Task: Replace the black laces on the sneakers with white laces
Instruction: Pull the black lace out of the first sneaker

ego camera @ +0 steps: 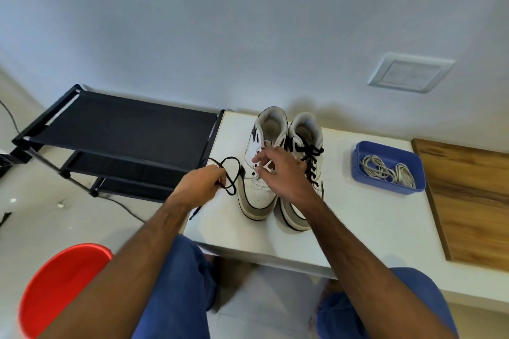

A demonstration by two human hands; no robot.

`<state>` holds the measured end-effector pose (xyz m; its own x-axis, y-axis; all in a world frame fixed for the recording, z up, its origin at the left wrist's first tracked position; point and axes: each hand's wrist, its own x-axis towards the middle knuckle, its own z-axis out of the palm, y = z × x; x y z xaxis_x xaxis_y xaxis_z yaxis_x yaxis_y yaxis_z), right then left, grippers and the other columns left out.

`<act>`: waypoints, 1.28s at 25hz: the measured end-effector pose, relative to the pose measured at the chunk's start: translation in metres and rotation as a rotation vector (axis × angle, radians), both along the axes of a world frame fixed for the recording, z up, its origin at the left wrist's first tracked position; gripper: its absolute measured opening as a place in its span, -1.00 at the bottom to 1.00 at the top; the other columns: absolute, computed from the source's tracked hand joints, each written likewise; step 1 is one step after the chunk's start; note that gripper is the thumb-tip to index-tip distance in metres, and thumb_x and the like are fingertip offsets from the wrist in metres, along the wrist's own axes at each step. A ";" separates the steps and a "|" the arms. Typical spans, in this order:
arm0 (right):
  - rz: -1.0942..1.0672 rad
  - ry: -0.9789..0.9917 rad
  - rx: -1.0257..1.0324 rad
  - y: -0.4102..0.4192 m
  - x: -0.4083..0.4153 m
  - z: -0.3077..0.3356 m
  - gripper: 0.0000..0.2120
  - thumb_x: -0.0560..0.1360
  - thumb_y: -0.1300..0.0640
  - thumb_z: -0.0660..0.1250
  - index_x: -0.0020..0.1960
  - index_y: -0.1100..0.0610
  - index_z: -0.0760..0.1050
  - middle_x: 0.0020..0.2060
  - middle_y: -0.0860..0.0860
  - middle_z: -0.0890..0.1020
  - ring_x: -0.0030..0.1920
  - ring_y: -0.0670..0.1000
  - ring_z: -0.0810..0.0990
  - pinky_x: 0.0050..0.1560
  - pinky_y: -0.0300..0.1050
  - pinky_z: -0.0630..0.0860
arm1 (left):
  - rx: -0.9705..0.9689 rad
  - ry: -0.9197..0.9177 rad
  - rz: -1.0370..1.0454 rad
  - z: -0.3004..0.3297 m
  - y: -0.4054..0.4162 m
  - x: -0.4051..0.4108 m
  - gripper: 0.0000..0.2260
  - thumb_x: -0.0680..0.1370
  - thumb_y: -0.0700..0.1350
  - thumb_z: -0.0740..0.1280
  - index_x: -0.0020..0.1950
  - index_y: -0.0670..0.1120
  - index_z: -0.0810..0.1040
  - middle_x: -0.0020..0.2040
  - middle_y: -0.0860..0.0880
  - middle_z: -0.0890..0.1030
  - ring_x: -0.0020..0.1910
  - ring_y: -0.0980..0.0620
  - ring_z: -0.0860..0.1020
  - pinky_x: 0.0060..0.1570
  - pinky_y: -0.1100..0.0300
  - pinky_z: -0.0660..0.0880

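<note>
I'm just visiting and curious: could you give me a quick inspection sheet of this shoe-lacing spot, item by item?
Surface: white table, with a wooden board at its right end.
Job's things: left sneaker has its lace out; right sneaker is laced in black; black lace loose, looped; white laces coiled in a blue tray.
Clutter: nothing seen.
Hands: left hand grips the black lace; right hand hovers over the sneakers, fingers relaxed, holding nothing.
Cables: a dark cable on the floor by the rack.
Surroundings: black shoe rack, red stool, wall plate.
</note>
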<state>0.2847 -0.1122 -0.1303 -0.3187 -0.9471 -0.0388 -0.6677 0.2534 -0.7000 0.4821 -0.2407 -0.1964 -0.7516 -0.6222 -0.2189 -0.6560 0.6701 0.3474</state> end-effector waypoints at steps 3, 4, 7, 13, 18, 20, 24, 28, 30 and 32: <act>0.046 -0.100 -0.050 0.004 0.006 0.004 -0.74 0.52 0.14 0.42 0.19 -0.05 0.56 0.07 -0.14 0.51 0.12 -0.11 0.53 0.29 0.11 0.44 | 0.235 0.207 0.161 0.028 0.006 -0.001 -0.77 0.56 -0.36 0.34 -0.02 -0.01 0.60 -0.07 0.12 0.62 -0.09 0.13 0.63 0.07 0.08 0.61; 0.074 -0.155 -0.060 0.003 0.009 0.010 -0.64 0.52 0.17 0.44 0.28 -0.01 0.52 0.16 -0.09 0.48 0.20 -0.07 0.52 0.30 0.02 0.44 | 0.324 0.276 0.174 0.044 0.006 -0.002 -0.76 0.55 -0.38 0.35 -0.03 -0.03 0.60 -0.09 0.09 0.65 -0.13 0.12 0.66 0.06 0.09 0.62; 0.126 -0.353 -0.044 -0.007 0.022 0.035 -0.34 0.47 0.16 0.52 0.49 -0.01 0.35 0.37 -0.09 0.36 0.43 -0.06 0.36 0.34 -0.17 0.33 | 0.533 0.480 0.109 0.110 0.002 -0.006 -0.82 0.54 -0.40 0.38 0.02 -0.15 0.62 -0.08 -0.03 0.70 -0.07 0.00 0.69 0.06 0.12 0.63; 0.231 -1.022 -0.141 -0.028 0.061 0.109 -0.79 0.57 0.24 0.35 0.20 0.24 0.55 0.05 0.08 0.68 0.17 0.07 0.65 0.38 -0.03 0.47 | 0.794 0.882 0.148 0.233 0.007 0.011 -0.85 0.60 -0.42 0.25 0.07 -0.23 0.53 -0.06 -0.18 0.65 -0.11 -0.09 0.67 -0.13 0.15 0.61; 0.318 -1.185 0.201 -0.032 0.093 0.160 -0.75 0.69 0.15 0.17 0.08 0.26 0.58 -0.36 0.03 0.47 -0.41 -0.03 0.47 -0.25 -0.13 0.56 | 0.473 0.848 0.263 0.270 0.000 0.063 -0.92 0.59 -0.31 0.36 0.01 -0.15 0.55 -0.11 -0.05 0.65 -0.10 -0.01 0.66 -0.22 0.08 0.60; 0.292 -0.873 0.282 -0.037 0.105 0.172 -0.68 0.68 -0.01 0.19 0.07 0.21 0.60 -0.41 -0.05 0.33 -0.48 -0.11 0.24 -0.46 -0.24 0.25 | 0.272 0.593 0.264 0.269 -0.010 0.098 -0.94 0.59 -0.21 0.39 0.00 -0.06 0.56 -0.07 -0.02 0.64 -0.10 0.01 0.63 -0.19 0.04 0.58; 0.335 -0.059 0.299 -0.046 0.146 0.191 -0.41 0.60 -0.35 0.13 0.16 0.15 0.60 -0.16 -0.02 0.55 -0.17 0.00 0.51 -0.15 -0.12 0.39 | 0.083 -0.118 0.275 0.251 -0.009 0.172 -0.57 0.58 0.02 0.39 0.40 -0.05 0.39 0.35 -0.03 0.38 0.30 -0.06 0.47 0.27 0.08 0.44; 0.521 0.103 0.151 -0.065 0.211 0.189 -0.63 0.67 -0.07 0.20 0.00 0.17 0.65 -0.17 -0.02 0.64 -0.09 0.02 0.61 -0.16 -0.12 0.41 | 0.395 0.261 0.305 0.246 0.021 0.211 -0.32 0.54 -0.06 0.49 0.56 0.03 0.20 0.52 0.06 0.29 0.50 0.06 0.31 0.46 0.05 0.34; 0.574 -0.122 0.115 -0.072 0.235 0.184 -0.70 0.66 0.04 0.25 -0.04 0.20 0.66 -0.33 -0.10 0.59 -0.31 -0.08 0.53 -0.24 -0.16 0.39 | 0.595 0.450 0.302 0.231 0.037 0.223 -0.38 0.54 -0.15 0.49 0.51 0.03 0.27 0.43 0.05 0.47 0.42 0.14 0.45 0.42 0.09 0.41; 0.593 -0.459 0.101 -0.077 0.256 0.179 -0.75 0.67 0.13 0.25 -0.03 0.21 0.66 -0.41 -0.11 0.51 -0.43 -0.14 0.39 -0.35 -0.23 0.34 | 0.630 0.568 0.339 0.206 0.046 0.241 -0.52 0.58 -0.10 0.44 0.47 -0.01 0.39 0.31 0.01 0.60 0.31 0.12 0.56 0.37 0.09 0.47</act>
